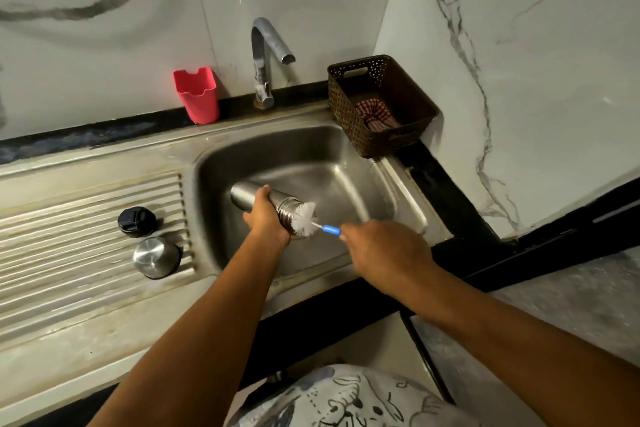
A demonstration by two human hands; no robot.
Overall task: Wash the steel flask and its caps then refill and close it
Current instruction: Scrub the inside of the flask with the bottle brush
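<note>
flask: we find the steel flask (258, 197) held on its side over the sink (349, 156), open mouth toward our right.
left hand: our left hand (266, 218) wraps curled fingers round the body.
brush: white bristles (304, 218) sit at the mouth.
right hand: our right hand (384, 253) pinches the blue handle (330, 229).
caps: black cap (136, 221) and steel cap (156, 257) rest on the drainboard (69, 253), just beside each other.

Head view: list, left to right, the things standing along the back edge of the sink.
Red plastic cup → chrome bent-spout tap → brown perforated plastic basket, with a red checked cloth lying inside it.
</note>
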